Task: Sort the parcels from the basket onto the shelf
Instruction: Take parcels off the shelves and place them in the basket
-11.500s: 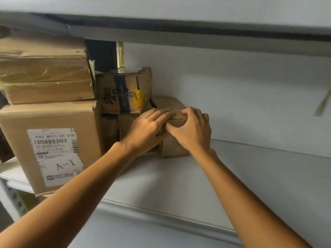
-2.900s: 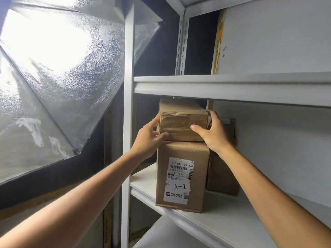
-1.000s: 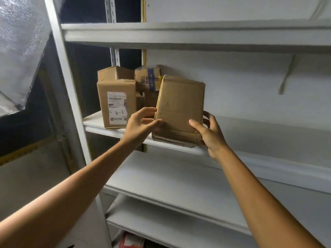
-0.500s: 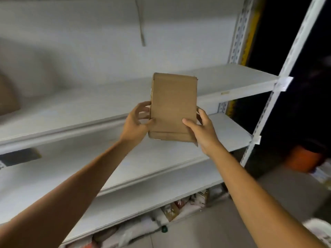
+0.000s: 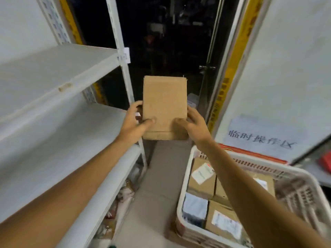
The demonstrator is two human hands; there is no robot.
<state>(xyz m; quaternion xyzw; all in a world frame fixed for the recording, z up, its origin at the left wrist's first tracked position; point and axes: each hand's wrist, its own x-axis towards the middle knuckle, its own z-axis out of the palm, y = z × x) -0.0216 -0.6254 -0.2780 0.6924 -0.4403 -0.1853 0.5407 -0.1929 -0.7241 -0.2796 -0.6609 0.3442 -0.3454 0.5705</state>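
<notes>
A plain brown cardboard parcel (image 5: 164, 104) stands upright in the middle of the frame, held in the air between both hands. The left hand (image 5: 133, 125) grips its lower left edge, thumb pressed flat on the front face and fingers curled behind. The right hand (image 5: 194, 126) holds the lower right edge the same way. The parcel's upper half rises clear of both hands, and its bottom edge hangs above the grey floor (image 5: 161, 176), touching nothing else. Across the left of the frame the white shelf (image 5: 53, 68) shows two bare boards. The corner of the lower board (image 5: 62, 140) lies just beside the left wrist, and a white upright post (image 5: 116, 24) rises behind the parcel's left side. At lower right a white slatted basket (image 5: 179, 210) sits under the right forearm, packed with labelled parcels (image 5: 202, 178) lying side by side. Between shelf and basket runs a narrow strip of open floor. A paper sign (image 5: 259, 138) with printed characters hangs on the white panel at right. Blurred packets (image 5: 123, 194) lie beneath the lowest board.
</notes>
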